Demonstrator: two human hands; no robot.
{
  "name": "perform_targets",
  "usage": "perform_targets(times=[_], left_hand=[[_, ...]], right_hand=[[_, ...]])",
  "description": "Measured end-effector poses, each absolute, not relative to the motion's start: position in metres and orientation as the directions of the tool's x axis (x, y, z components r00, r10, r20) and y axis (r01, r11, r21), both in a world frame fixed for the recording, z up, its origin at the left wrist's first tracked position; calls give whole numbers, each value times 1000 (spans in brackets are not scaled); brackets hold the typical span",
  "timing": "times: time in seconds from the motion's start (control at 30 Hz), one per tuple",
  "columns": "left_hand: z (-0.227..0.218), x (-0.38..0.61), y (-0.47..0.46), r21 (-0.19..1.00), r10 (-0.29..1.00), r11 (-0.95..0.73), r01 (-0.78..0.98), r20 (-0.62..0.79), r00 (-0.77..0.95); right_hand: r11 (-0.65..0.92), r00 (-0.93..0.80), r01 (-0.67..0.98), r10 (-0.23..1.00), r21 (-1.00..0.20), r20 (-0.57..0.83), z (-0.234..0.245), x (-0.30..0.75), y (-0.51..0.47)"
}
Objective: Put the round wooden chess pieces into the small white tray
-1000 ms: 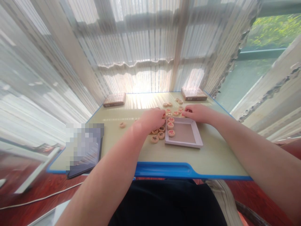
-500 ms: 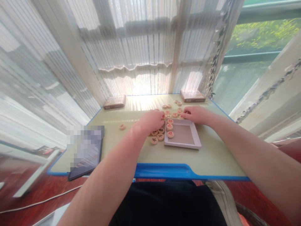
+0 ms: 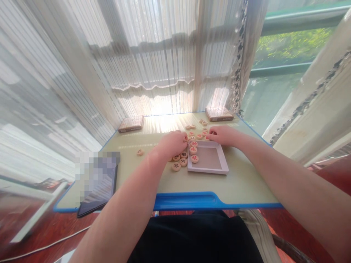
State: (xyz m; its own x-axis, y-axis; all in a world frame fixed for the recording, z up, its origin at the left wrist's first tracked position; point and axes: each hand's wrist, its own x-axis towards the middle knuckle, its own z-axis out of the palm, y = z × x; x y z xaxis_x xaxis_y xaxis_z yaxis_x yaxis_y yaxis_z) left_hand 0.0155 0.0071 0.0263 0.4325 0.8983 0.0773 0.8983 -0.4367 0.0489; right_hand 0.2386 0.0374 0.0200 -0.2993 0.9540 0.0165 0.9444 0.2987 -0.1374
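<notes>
Round wooden Chinese chess pieces with red or black characters lie about the middle of the table. My left hand (image 3: 175, 143) is closed, its fingertips on a red-marked Chinese chess piece (image 3: 185, 138) at the far left corner of a shallow white box tray (image 3: 223, 159). Below that hand is a cluster of black-marked pieces (image 3: 183, 162), partly covered by it. Inside the tray, red-marked pieces (image 3: 194, 159) stand along the left wall. Beyond the tray's far edge my right hand (image 3: 221, 135) has its fingers curled at a piece, mostly hidden under the fingertips.
Two flat boxes stand at the back, one left (image 3: 131, 124) and one right (image 3: 219, 114). A dark tablet (image 3: 101, 190) lies at the left edge. One lone piece (image 3: 139, 152) sits left of my arm. A blue trough (image 3: 186, 200) runs along the table's front edge.
The whole view has shifted slightly left and down. Both hands stay at nearly the same places over the pieces; the tray and the pieces in it look unmoved.
</notes>
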Motion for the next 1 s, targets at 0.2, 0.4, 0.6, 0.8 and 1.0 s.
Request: perform_targets(times=[0.2,0.4,0.6,0.8,1.0], left_hand=[[26,16,7,58,899,-435,898,80,430],[27,17,8,50,897,-438,898,82,433],[26,15,8,52,890,-452,891,94,446],[26,17,8,60,896,-442,895,85,436],[26,16,8,52,898,-437,898,83,432]], right_hand=[[289,-291,948,957,-131,5,22,237,36],[283,-285,951,959,-122,0,20,238,38],[287,-288,951,958,-118,9,18,239,40],[292,-292,948,956,-124,12,21,237,37],[282,-283,950,959,-132,13,19,238,40]])
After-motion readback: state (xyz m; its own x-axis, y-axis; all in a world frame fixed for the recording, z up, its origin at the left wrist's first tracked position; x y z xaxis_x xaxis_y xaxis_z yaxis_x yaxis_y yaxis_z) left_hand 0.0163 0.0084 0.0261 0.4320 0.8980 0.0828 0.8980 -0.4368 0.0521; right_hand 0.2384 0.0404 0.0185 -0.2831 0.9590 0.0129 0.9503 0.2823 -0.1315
